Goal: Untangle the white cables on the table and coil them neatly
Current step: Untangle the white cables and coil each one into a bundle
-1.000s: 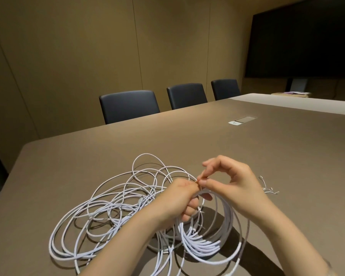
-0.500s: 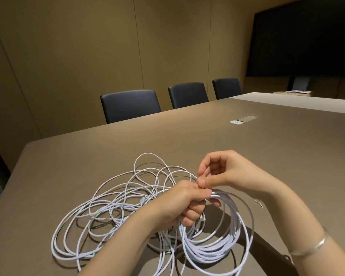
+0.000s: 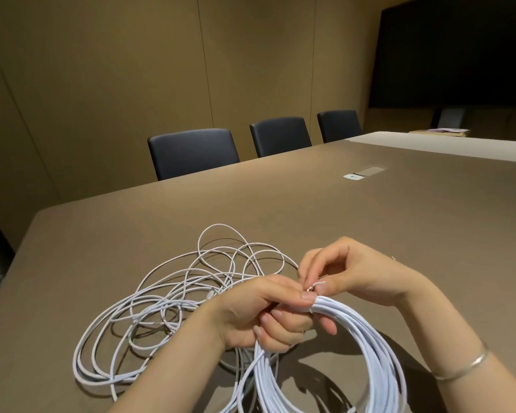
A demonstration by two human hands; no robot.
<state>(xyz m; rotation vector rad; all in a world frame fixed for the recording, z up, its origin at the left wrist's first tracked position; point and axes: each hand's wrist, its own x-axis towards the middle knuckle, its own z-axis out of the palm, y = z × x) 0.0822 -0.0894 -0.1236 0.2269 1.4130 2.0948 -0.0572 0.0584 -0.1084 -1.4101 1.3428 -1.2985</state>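
Right of the loose tangle on counter | left hand grips coiled bundle top | right hand pinches small tie at same spot | I judge: securing coil; next, cinch tie, then sort tangle.

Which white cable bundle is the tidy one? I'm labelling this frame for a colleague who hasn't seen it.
On the brown table, look to the near edge where the two hands meet. The coiled bundle hangs from the left hand in stacked round loops, unlike the loose tangle sprawled flat to its left.
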